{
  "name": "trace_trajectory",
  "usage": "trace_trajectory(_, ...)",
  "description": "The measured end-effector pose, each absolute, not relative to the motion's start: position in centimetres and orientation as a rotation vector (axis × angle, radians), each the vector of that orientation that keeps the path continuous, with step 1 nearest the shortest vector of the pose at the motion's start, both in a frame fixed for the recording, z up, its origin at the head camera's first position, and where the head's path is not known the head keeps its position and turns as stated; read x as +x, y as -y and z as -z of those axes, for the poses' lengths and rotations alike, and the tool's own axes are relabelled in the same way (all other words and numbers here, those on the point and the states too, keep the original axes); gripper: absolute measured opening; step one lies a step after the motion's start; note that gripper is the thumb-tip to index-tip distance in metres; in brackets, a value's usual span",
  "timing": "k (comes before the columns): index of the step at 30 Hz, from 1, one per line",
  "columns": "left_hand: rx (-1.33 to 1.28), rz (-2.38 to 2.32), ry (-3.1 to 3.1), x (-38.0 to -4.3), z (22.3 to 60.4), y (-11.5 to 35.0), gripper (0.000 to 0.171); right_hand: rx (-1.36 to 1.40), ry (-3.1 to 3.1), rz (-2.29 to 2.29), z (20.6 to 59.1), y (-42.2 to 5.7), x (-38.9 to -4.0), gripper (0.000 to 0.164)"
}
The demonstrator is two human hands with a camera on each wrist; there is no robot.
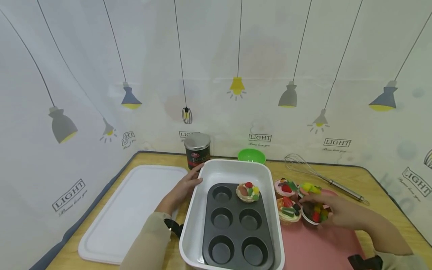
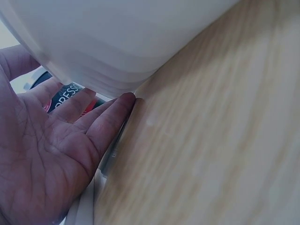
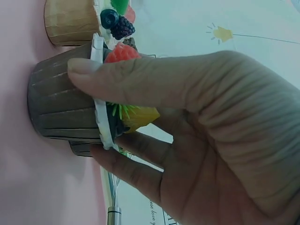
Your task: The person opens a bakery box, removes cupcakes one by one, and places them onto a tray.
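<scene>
My right hand grips a fruit cupcake in a brown pleated cup, thumb on one side and fingers on the other. Chocolate, a red berry and a yellow fruit piece top it, over the pink board. Beside it sit several other fruit-topped cakes, among them a tart. Against the left wall of a white tray, my left hand rests with fingers extended and palm uncovered. Inside the tray lies a dark muffin pan, with one fruit tart in its back right cup.
A white board lies on the left of the wooden table. Behind the tray stand a dark can with a silver lid and a green bowl. At the back right lies a whisk. A printed wall covering closes off the back.
</scene>
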State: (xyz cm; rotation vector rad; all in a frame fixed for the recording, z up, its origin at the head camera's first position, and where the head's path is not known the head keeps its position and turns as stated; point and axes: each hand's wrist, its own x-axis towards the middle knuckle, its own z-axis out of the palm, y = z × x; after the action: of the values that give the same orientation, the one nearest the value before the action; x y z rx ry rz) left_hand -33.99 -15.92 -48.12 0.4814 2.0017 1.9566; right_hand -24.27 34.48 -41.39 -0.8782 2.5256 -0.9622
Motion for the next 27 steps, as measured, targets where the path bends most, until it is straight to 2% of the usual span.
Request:
trace_trajectory(5,0.545,-1.959,-2.005,-34.02,48.15,15.94,0.065,-0.843,-2.502,0.944,41.33,-34.57,-24.32,0.097)
trace_trajectory(14,0.501,-1.968,-1.992,-34.13,48.24,15.91,0.065,-0.803,-2.507,0.949,41.08,-34.54,-24.29,0.085)
trace_trajectory(20,0.477,-1.983,-1.977,-34.32,48.43,15.93,0.063,-0.877,-2.572,0.918,41.19,-34.62,-24.28,0.085)
trace_trajectory(27,0.472,-1.975,-1.987,-34.25,48.38,15.95,0.062,-0.816,-2.569,0.914,41.14,-34.6,-24.3,0.083)
